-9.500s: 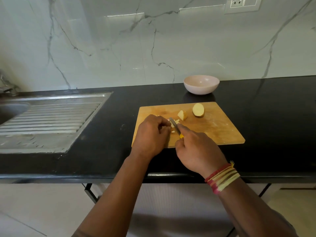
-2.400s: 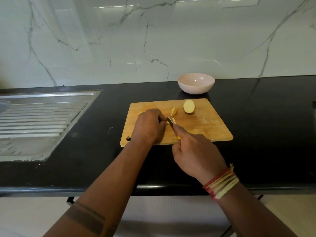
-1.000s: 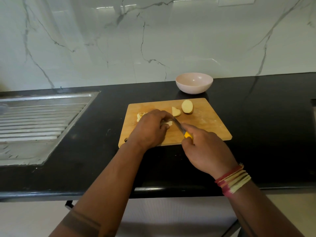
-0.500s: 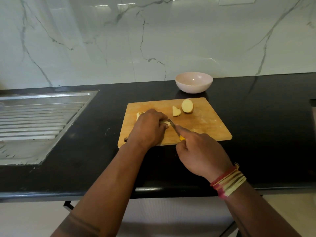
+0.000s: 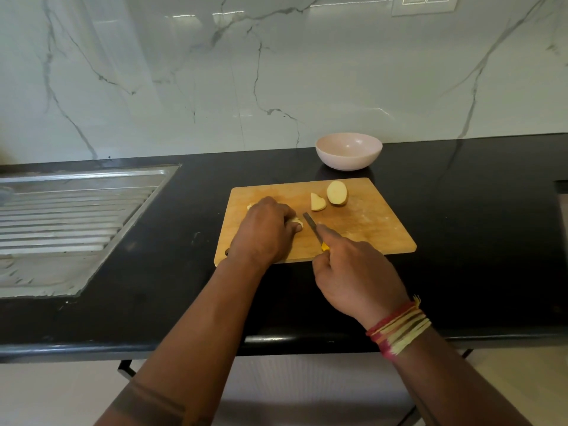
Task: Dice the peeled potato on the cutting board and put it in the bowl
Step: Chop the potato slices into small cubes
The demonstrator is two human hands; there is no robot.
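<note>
Fingers of right hand (image 5: 353, 272) curled round yellow-handled knife (image 5: 312, 226), blade beside piece under left hand (image 5: 266, 230), whose fingers press potato piece (image 5: 295, 222) onto cutting board (image 5: 368, 229). Farther: quarter (image 5: 317, 202), half potato (image 5: 337, 192) uncut. Bowl (image 5: 349, 150) on worktop (image 5: 461, 210) beyond holds nothing visible. Dicing partway; transfer not started.

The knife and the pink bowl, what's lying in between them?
In the head view, two potato pieces lie on the cutting board between the knife and the bowl: a small wedge and a bigger half.
</note>
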